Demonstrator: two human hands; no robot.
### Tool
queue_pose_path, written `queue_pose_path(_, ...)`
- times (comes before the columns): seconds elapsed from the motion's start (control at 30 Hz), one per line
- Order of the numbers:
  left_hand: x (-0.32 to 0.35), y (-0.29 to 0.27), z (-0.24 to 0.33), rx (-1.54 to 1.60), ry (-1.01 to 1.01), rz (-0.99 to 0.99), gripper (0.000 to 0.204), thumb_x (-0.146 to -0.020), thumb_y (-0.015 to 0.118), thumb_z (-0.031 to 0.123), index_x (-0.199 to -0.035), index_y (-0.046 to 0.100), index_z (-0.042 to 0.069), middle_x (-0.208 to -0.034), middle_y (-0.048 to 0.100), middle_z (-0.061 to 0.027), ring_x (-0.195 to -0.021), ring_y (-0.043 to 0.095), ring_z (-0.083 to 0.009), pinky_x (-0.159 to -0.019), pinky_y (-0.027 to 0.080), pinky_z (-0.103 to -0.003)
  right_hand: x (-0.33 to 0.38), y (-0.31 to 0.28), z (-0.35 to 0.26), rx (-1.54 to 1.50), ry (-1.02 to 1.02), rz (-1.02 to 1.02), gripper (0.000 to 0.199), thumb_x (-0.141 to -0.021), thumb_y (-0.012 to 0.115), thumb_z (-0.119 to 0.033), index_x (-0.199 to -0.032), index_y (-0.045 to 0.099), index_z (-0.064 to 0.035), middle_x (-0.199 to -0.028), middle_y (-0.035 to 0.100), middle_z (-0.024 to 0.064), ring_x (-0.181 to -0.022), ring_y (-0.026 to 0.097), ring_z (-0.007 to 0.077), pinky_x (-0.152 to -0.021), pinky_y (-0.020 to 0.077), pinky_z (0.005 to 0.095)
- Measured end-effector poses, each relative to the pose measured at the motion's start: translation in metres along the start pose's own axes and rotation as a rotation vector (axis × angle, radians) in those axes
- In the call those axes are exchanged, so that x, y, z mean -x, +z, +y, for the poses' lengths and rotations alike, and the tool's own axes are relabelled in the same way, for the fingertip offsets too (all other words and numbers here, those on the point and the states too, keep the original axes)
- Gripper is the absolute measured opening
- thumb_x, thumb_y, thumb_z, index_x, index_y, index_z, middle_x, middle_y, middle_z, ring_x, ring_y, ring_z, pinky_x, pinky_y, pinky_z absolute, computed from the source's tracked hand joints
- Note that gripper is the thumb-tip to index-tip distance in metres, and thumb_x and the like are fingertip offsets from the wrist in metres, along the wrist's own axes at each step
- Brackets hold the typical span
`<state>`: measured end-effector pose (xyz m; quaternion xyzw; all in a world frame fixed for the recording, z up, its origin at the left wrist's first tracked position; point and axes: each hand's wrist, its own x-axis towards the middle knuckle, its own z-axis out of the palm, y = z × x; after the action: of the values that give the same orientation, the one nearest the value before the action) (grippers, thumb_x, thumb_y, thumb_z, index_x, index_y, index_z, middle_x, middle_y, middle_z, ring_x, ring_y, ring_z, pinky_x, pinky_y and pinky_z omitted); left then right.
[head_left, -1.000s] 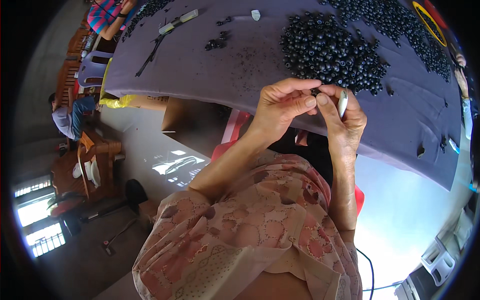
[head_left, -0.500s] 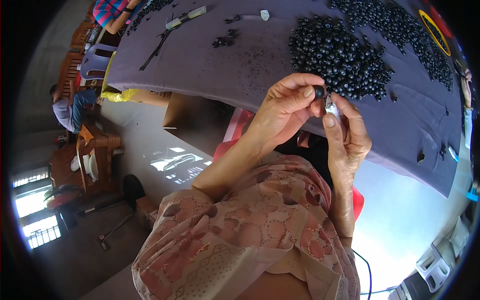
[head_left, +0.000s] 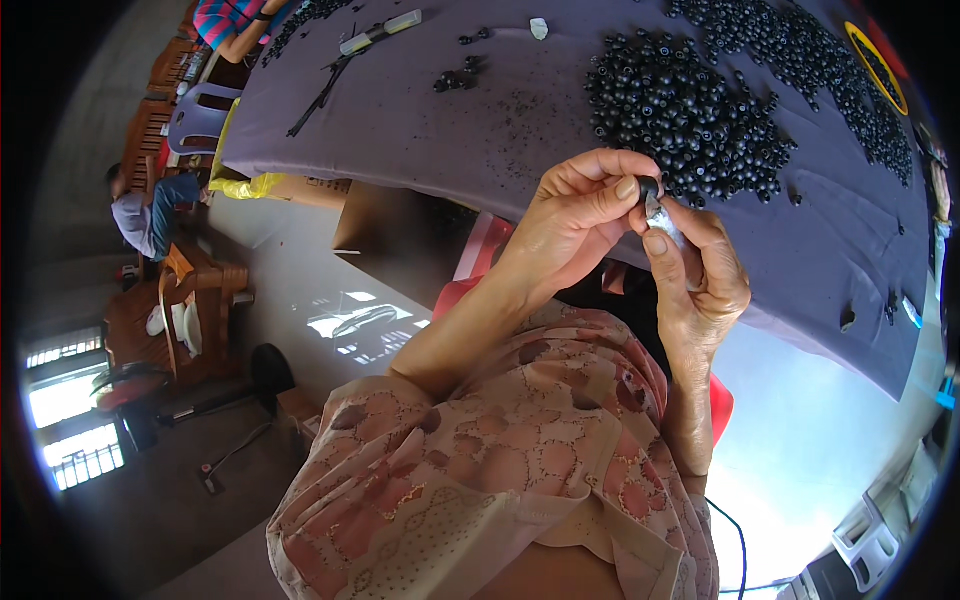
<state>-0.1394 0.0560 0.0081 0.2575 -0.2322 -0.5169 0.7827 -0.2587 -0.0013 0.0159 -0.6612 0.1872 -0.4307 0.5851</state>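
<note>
The left hand (head_left: 585, 205) and right hand (head_left: 705, 275) meet in front of the wearer, over the near edge of the tabletop (head_left: 400, 130). The left hand pinches one black bead (head_left: 649, 187) between thumb and forefinger, so that the bead sits right at the fingertips, on the side facing the right hand. The right hand grips a small whitish tool (head_left: 665, 224) between thumb and fingers, its narrow end pointing up at the bead. That end meets or nearly meets the bead's lower side; contact is too small to make out. The bead thus lies between the hands, nearer the left one, with the tool just below it. Both hands are closed narrowly around what they hold.

Just beyond the fingertips, a large pile (head_left: 685, 110) of similar black beads rests on the tabletop. One loose bead (head_left: 795, 199) lies apart to the right of it, near its edge. Farther to the left is a small cluster (head_left: 460, 75) of dark pieces, with dark crumbs (head_left: 530, 115) scattered between it and the pile. A white scrap (head_left: 539, 29) lies near the far side, well apart from the hands.
</note>
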Motion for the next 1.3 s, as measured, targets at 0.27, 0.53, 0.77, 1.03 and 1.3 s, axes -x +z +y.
queue_pose_path(0.27, 0.000, -0.001, 0.000, -0.031, 0.009, 0.009, 0.019, -0.081, 0.054, 0.006, -0.099, 0.057, 0.002, -0.092, 0.057, -0.0095, -0.067, 0.054, -0.0090, -0.067, 0.045, -0.020, 0.001, 0.002, 0.006, 0.005, -0.007, 0.008, 0.023, -0.076, 0.056, 0.006, -0.099, 0.056, 0.0038, -0.086, 0.057, 0.0071, -0.080, 0.056, 0.0110, -0.072, 0.0439, 0.0196)
queue_pose_path(0.53, 0.002, -0.002, 0.005, -0.185, 0.080, 0.030, 0.015, -0.080, 0.055, 0.006, -0.095, 0.057, 0.001, -0.087, 0.060, -0.0076, -0.066, 0.054, -0.0094, -0.064, 0.046, -0.021, 0.000, 0.001, 0.004, -0.179, 0.117, -0.029, 0.026, -0.075, 0.058, 0.005, -0.101, 0.057, 0.0011, -0.091, 0.059, 0.0080, -0.084, 0.056, 0.0117, -0.076, 0.0448, 0.0219)
queue_pose_path(0.77, 0.003, 0.000, 0.005, -0.217, 0.125, 0.051, 0.015, -0.080, 0.056, 0.004, -0.094, 0.058, 0.002, -0.090, 0.060, -0.0094, -0.066, 0.054, -0.0098, -0.063, 0.046, -0.022, 0.000, 0.003, 0.008, -0.192, 0.078, -0.012, 0.027, -0.074, 0.059, 0.005, -0.100, 0.059, -0.0007, -0.089, 0.059, 0.0064, -0.083, 0.055, 0.0108, -0.074, 0.0437, 0.0210)
queue_pose_path(1.03, 0.002, -0.001, 0.003, -0.231, 0.173, 0.050, 0.014, -0.080, 0.056, 0.003, -0.094, 0.058, 0.002, -0.092, 0.060, -0.0101, -0.066, 0.054, -0.0097, -0.063, 0.045, -0.022, -0.001, 0.006, 0.010, -0.236, 0.086, -0.003, 0.028, -0.074, 0.059, 0.006, -0.101, 0.059, -0.0008, -0.089, 0.059, 0.0062, -0.082, 0.054, 0.0092, -0.072, 0.0436, 0.0191)
queue_pose_path(1.3, 0.002, -0.002, 0.004, -0.259, 0.198, 0.035, 0.014, -0.080, 0.054, 0.002, -0.094, 0.058, 0.002, -0.095, 0.058, -0.0116, -0.067, 0.054, -0.0102, -0.063, 0.045, -0.022, -0.001, 0.008, 0.009, -0.287, 0.132, 0.014, 0.026, -0.075, 0.059, 0.005, -0.100, 0.059, -0.0010, -0.089, 0.059, 0.0057, -0.080, 0.053, 0.0080, -0.069, 0.0439, 0.0181)
